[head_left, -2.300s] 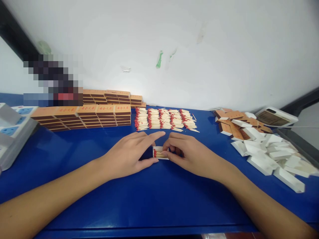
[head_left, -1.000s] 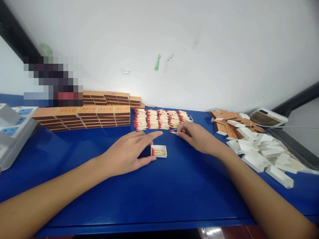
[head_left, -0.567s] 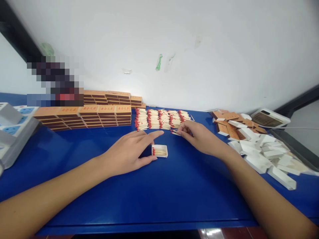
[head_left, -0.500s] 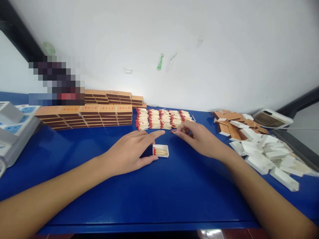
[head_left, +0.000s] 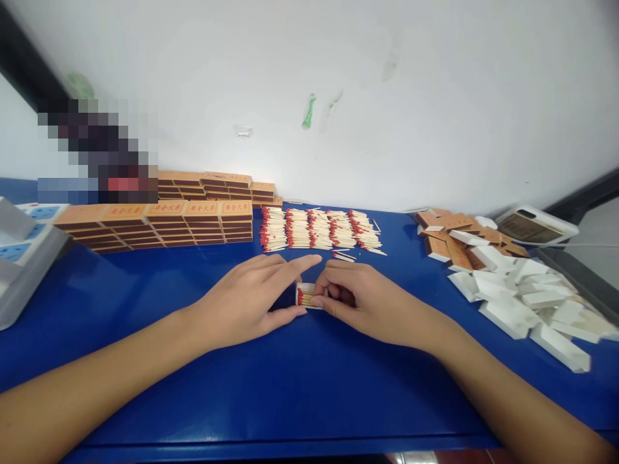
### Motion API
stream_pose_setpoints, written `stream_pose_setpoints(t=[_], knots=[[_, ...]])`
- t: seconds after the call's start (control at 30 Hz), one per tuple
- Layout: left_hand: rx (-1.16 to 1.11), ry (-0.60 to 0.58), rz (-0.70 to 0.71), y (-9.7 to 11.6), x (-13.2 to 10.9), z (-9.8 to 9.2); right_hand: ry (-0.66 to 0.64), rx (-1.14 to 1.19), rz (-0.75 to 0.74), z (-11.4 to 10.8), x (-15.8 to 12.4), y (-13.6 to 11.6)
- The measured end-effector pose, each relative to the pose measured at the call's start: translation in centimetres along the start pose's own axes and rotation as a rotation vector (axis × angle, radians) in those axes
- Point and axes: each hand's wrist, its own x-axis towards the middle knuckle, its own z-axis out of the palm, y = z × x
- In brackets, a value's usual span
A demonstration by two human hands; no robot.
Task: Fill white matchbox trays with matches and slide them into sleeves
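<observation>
A small white matchbox tray lies on the blue table with several red-headed matches in it. My left hand rests at the tray's left end, index finger stretched out above it and thumb below, fingers apart. Over the tray's right end is my right hand, its thumb and fingers pinched at the matches inside. The pinch covers part of the tray. Just beyond the hands are rows of loose matches, with a few more matches lying nearer.
Stacked orange matchboxes stand at the back left, beside a white power strip. On the right lie a heap of white trays, orange box sleeves and a phone. A white wall rises behind.
My right hand has moved from the match rows toward me and left, onto the open tray. My left hand has stayed beside the tray.
</observation>
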Motion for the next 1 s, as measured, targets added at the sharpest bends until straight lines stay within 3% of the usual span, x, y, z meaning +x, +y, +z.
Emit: stream_pose_setpoints(t=[0.17,0.33,0.53,0.83,1.0], knots=[[0.022,0.025,0.013,-0.2,-0.1,0.1,0.142,-0.126,0.038,-1.7,-0.1,0.8],[0.031,0.019,0.007,-0.2,-0.2,0.1,0.292,-0.321,0.13,-3.6,-0.2,4.0],[0.024,0.026,0.019,-0.1,-0.1,0.1,0.217,-0.327,0.225,-3.9,0.1,6.6],[0.034,0.001,-0.004,-0.1,-0.2,0.1,0.142,-0.225,0.262,-3.2,0.3,6.6],[0.039,0.005,0.002,-0.2,-0.2,0.1,0.231,-0.232,0.209,-3.2,0.2,5.9]])
